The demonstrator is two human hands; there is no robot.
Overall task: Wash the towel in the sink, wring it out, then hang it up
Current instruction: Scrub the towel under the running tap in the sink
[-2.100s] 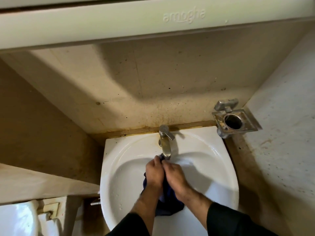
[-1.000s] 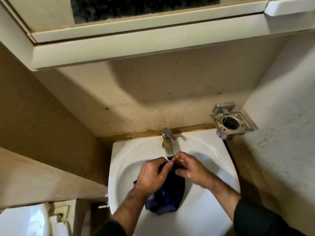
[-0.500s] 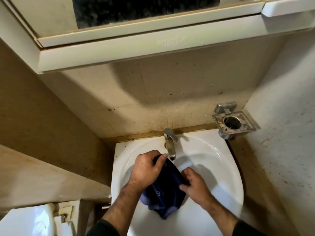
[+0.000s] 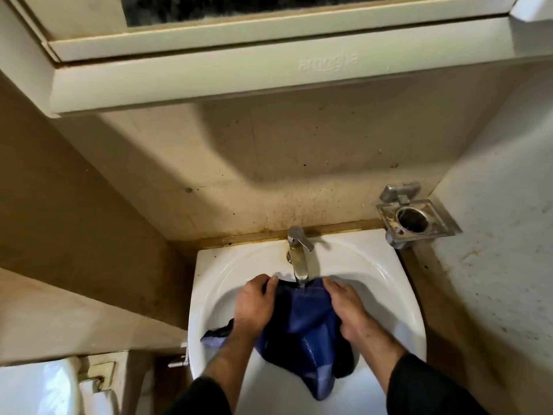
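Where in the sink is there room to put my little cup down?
Bare basin sink right of the tap, and a strip left of the left hand. The middle is crowded: towel and right hand.

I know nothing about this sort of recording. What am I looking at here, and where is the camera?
There is no machine: a person wears one camera on the head, looking down at their own hands. Below is a white sink with a metal tap. The left hand and right hand each grip a side of a dark blue towel, spread under the spout inside the basin. An empty metal holder hangs on the wall to the right, and a cabinet sits above.
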